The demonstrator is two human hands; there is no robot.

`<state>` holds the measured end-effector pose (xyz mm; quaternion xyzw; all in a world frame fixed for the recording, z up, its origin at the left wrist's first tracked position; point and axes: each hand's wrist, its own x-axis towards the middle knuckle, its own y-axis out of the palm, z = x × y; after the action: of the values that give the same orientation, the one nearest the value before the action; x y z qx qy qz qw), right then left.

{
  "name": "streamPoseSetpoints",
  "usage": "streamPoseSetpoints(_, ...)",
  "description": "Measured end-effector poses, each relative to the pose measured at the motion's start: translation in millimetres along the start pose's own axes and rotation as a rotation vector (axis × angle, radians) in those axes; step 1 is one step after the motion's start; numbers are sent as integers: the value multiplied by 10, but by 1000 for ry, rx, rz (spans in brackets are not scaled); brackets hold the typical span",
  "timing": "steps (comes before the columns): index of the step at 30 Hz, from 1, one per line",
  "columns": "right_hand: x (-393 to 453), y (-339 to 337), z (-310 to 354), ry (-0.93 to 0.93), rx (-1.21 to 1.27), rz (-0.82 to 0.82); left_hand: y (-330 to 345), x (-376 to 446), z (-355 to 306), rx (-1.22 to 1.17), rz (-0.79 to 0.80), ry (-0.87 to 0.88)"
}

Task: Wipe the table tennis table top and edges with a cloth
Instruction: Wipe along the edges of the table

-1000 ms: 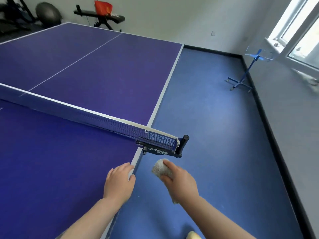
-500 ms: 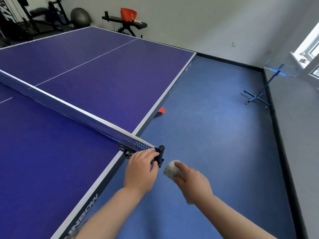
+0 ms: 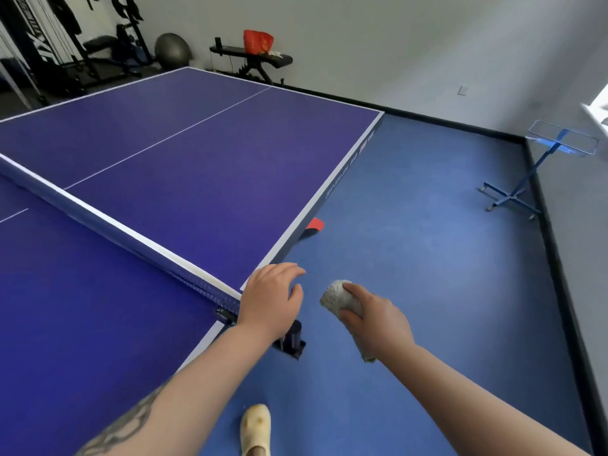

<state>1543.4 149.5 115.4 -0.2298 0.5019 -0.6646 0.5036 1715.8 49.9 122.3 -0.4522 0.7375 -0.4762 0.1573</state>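
The blue table tennis table [image 3: 204, 179] fills the left of the view, with its net [image 3: 108, 225] running to a black net post [image 3: 292, 339] at the near side edge. My left hand [image 3: 271, 299] hovers over the net's end and the post, fingers spread, holding nothing. Off the table's side, over the floor, my right hand [image 3: 375, 319] grips a rolled grey cloth [image 3: 339, 299]. The cloth's end sticks out past my fingers and does not touch the table.
The blue floor [image 3: 411, 258] runs along the table's right side. A red object [image 3: 314, 225] lies on the floor under the table edge. A blue wheeled stand [image 3: 526, 179] is near the right wall. A gym bench [image 3: 260, 59] and exercise ball [image 3: 172, 51] stand behind the table.
My left hand moved from the table edge forward to the net post and now reaches past it with fingers spread. My right hand with the cloth moved forward alongside. The view advanced along the table.
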Motion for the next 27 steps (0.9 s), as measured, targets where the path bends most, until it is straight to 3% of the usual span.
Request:
streamPoseSetpoints(10,1123,512,688,202,436,63,-347,1084,1243,135,208,-136)
streamPoseSetpoints(18,1651,1033,904,698,1135,149,254,1803,1886,113,526,-202)
streamPoseSetpoints(23,1923,1448,1102,847,1258,188,763,1899,2158,386,540,-112)
streamPoseSetpoints(27,1967,1740,1412,788,1261,254,920,1767,2451,499,498,-25)
